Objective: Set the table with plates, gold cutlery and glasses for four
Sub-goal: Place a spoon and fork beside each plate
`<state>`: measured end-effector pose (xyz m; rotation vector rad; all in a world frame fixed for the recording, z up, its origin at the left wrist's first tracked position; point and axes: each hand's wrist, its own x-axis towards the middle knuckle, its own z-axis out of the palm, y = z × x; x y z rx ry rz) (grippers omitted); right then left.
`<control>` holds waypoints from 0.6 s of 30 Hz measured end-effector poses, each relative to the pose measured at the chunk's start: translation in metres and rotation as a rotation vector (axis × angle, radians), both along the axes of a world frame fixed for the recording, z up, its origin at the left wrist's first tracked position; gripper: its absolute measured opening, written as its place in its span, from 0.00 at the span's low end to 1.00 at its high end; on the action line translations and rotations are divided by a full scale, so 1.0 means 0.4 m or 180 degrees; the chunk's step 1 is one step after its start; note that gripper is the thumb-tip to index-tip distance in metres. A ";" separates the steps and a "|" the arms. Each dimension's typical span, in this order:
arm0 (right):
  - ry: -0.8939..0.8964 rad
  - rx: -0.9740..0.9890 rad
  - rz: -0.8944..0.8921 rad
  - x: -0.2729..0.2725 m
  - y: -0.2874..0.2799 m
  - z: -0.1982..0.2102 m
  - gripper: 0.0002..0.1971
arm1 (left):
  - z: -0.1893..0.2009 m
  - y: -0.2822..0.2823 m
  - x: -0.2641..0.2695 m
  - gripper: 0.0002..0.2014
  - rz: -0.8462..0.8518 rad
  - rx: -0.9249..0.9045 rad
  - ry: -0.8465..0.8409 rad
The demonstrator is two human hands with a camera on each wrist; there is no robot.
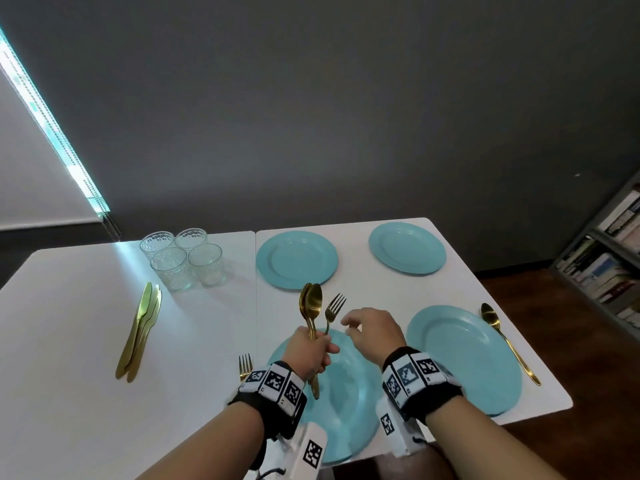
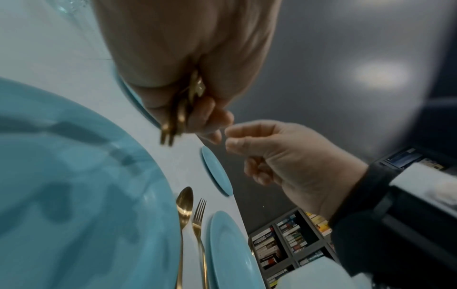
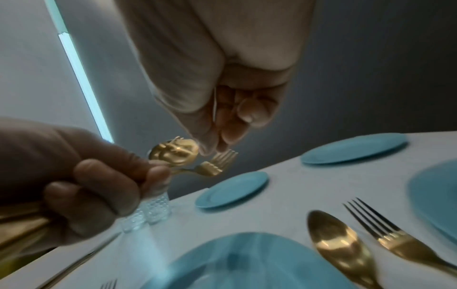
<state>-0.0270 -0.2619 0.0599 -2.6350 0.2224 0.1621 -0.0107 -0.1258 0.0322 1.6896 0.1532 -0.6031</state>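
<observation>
Above the near plate (image 1: 349, 403) the left hand (image 1: 311, 351) clenched a bunch of gold cutlery (image 1: 313, 306), shiny spoon bowls and one fork's tines standing up, handles poking out below the fist. How many spoons were in the bunch I cannot tell. The right hand (image 1: 375, 329) hovered just beside the tines, fingers (image 3: 232, 125) loosely curled and grasping nothing. On the white bench (image 1: 69, 341) lay four round pale-blue plates, two far and two near, all bare. A gold spoon (image 1: 505, 337) lay right of the near right plate (image 1: 464, 362); the wrist views showed another spoon (image 3: 338, 246) and fork (image 3: 385, 232) side by side between the two near plates. One more fork (image 1: 245, 365) lay left of the near plate. Four clear patterned glasses (image 1: 183, 258) stood clustered at the far left, holding nothing. Near them several gold knives (image 1: 140, 330) lay overlapped in a pile; their number was unclear
</observation>
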 end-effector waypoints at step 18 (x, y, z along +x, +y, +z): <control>0.0365 -0.1028 0.1633 0.150 -0.123 0.049 0.10 | 0.067 -0.119 0.157 0.16 -0.1025 0.0285 0.0511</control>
